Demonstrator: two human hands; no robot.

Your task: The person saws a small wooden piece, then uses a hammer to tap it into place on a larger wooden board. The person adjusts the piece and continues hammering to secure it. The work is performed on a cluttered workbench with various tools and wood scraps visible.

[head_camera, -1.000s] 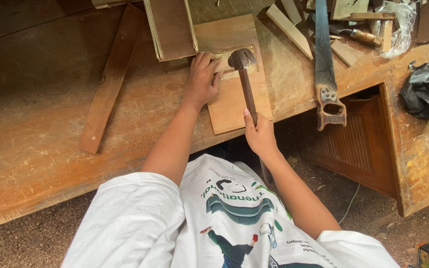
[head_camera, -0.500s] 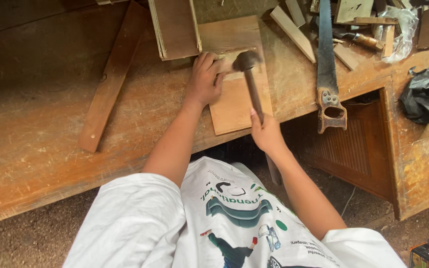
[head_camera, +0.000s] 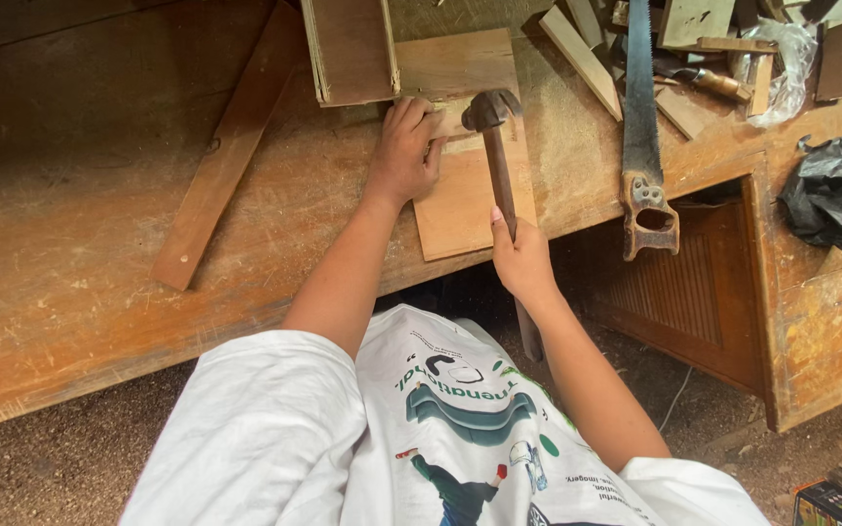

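My right hand (head_camera: 521, 255) grips the wooden handle of a hammer (head_camera: 495, 156), whose dark metal head rests over a flat wooden board (head_camera: 465, 200) lying on the workbench (head_camera: 99, 253). My left hand (head_camera: 405, 151) presses down on the board's left side, fingers beside the hammer head and pinching something small that I cannot make out. The board overhangs the bench's front edge a little.
A long wooden slat (head_camera: 229, 151) lies diagonally at the left. A brown wooden box piece (head_camera: 348, 49) sits behind the board. A handsaw (head_camera: 643, 127) lies to the right among wood scraps. A black plastic bag (head_camera: 838, 195) sits at the far right.
The hammer head has stayed near the board's upper part with small shifts. My left hand keeps its place on the board.
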